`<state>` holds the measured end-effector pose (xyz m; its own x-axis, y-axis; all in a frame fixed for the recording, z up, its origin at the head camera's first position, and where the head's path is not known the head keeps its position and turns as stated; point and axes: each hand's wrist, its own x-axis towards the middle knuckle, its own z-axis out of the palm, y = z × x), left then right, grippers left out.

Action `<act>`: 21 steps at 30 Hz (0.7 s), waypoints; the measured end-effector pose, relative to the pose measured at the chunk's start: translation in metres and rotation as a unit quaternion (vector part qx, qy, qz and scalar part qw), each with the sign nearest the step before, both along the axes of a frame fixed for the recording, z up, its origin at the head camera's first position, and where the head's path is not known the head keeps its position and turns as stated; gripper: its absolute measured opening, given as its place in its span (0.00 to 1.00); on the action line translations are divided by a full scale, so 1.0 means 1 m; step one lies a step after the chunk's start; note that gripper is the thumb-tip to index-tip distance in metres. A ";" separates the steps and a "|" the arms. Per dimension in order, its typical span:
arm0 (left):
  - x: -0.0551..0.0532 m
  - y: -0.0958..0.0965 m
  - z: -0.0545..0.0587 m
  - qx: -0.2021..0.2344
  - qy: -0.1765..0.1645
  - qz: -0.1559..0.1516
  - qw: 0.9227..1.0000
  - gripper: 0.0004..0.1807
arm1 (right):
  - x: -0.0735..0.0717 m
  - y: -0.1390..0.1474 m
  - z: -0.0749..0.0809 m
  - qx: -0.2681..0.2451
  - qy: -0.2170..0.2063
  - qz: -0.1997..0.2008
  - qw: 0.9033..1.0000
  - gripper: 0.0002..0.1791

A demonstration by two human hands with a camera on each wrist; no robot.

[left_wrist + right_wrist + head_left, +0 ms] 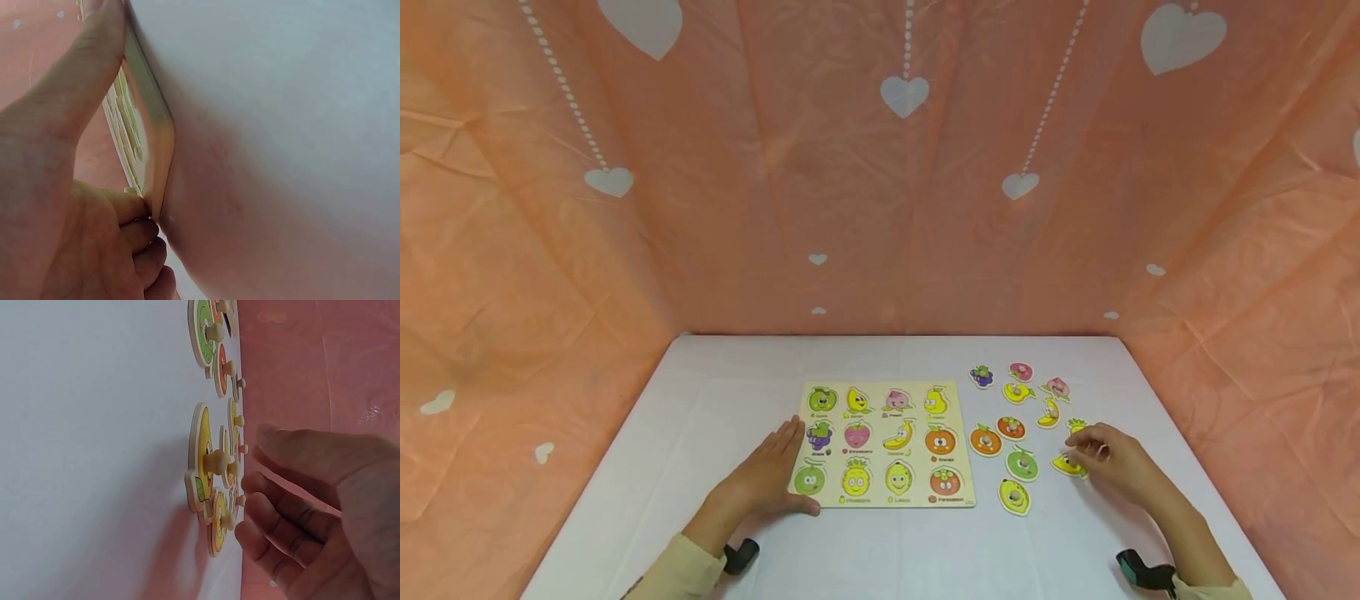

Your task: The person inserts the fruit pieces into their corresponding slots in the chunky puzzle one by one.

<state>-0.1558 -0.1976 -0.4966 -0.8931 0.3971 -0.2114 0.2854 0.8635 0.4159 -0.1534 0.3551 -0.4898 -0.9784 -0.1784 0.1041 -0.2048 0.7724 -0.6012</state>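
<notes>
A wooden fruit puzzle board (pixel 880 454) lies on the white table. My left hand (pixel 767 471) rests at its left side, fingers along the edge and thumb at the front corner; the left wrist view shows the board's edge (pixel 164 140) between them. My right hand (pixel 1112 460) hovers over a yellow fruit piece (pixel 1066 465) with a green leaf. In the right wrist view, bent fingers and thumb stand apart from that piece's wooden knob (pixel 216 462), holding nothing. A pineapple piece (pixel 1077 426) lies just beyond, partly hidden by the hand.
Several knobbed fruit pieces lie right of the board, among them grapes (pixel 981 377), a banana (pixel 1048 412), an orange (pixel 986 440), a green round fruit (pixel 1022 463) and a lemon (pixel 1015 497). Pink cloth walls (pixel 895 250) enclose the table's back and sides.
</notes>
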 end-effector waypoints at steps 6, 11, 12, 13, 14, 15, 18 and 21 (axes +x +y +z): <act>-0.001 -0.001 -0.003 -0.001 0.005 0.001 1.000 0.77 | 0.004 0.000 -0.006 -0.007 -0.020 0.013 1.000 0.07; -0.001 -0.001 -0.005 -0.003 0.003 0.000 1.000 0.77 | 0.003 0.001 -0.009 -0.005 -0.050 0.012 0.999 0.07; -0.001 -0.001 -0.005 -0.003 0.002 0.000 1.000 0.77 | 0.003 0.001 -0.009 -0.003 -0.054 0.011 0.998 0.07; -0.001 -0.001 -0.004 -0.003 0.002 0.001 1.000 0.77 | 0.003 0.001 -0.010 0.000 -0.059 0.010 0.998 0.07; -0.001 -0.001 -0.004 -0.003 0.001 0.001 1.000 0.77 | 0.003 0.001 -0.010 0.002 -0.063 0.009 0.998 0.07; -0.001 -0.001 -0.004 -0.003 0.000 0.001 1.000 0.76 | 0.003 0.002 -0.010 0.004 -0.066 0.008 0.998 0.07; -0.001 -0.001 -0.004 -0.006 0.002 0.002 1.000 0.77 | 0.003 0.002 -0.011 0.001 -0.072 0.003 0.997 0.08; -0.001 -0.001 -0.005 -0.009 0.004 0.002 1.000 0.77 | 0.003 0.003 -0.011 -0.004 -0.076 -0.002 0.997 0.08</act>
<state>-0.1571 -0.1984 -0.5017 -0.8966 0.3889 -0.2116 0.2843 0.8720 0.3984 -0.1508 0.3578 -0.5009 -0.9836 -0.1750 -0.0442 -0.1082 0.7681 -0.6311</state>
